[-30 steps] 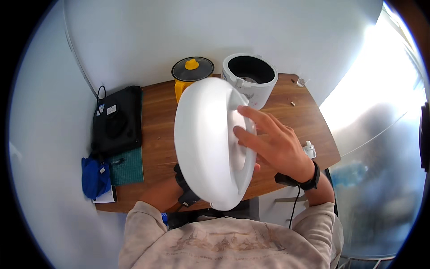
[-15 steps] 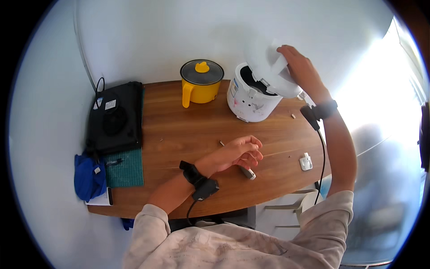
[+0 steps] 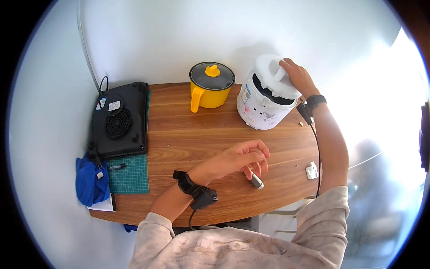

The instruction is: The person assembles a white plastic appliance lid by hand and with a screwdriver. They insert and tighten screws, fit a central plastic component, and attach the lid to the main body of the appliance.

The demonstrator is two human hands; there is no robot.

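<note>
Our wooden table (image 3: 201,134) carries everything; just under our right hand (image 3: 299,80) stands the white rice cooker (image 3: 264,105), and that hand grips its white lid (image 3: 275,75), which sits tilted over the dark opening; left of that grip stands a yellow pot (image 3: 210,89); our left hand (image 3: 244,158) hovers loosely curled, holding nothing, just above a small silver object (image 3: 256,180); the lid could slip or seat crooked, being off-centre; we cannot make out the hinge or the cooker's inside.
</note>
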